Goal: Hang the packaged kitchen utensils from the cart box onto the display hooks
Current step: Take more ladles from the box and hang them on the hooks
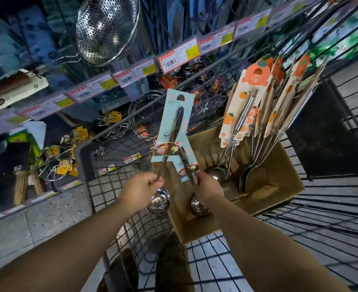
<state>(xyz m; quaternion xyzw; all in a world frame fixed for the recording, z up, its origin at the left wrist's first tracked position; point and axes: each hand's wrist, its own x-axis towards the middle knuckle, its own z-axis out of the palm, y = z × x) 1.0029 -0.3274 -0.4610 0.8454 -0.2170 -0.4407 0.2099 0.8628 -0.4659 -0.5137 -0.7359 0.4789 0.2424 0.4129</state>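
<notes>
My left hand (140, 189) grips the thin metal stem of a ladle on a light blue card (172, 125), held upright over the cart, its steel bowl (158, 202) just below my fist. My right hand (208, 189) holds a second ladle on a similar blue card (187, 167), partly hidden behind the first; its bowl (199, 206) hangs at the box's front edge. The open cardboard box (279, 165) lies in the wire cart and holds several ladles on cream cards with orange fruit prints (254, 98), standing upright.
The black wire cart (321, 228) surrounds the box. Left of it is a shelf edge with price labels (173, 59). Wire steamer racks with yellow tags (55, 163) hang below it, and a perforated steel colander (107, 28) hangs above. The speckled floor (26, 218) lies at lower left.
</notes>
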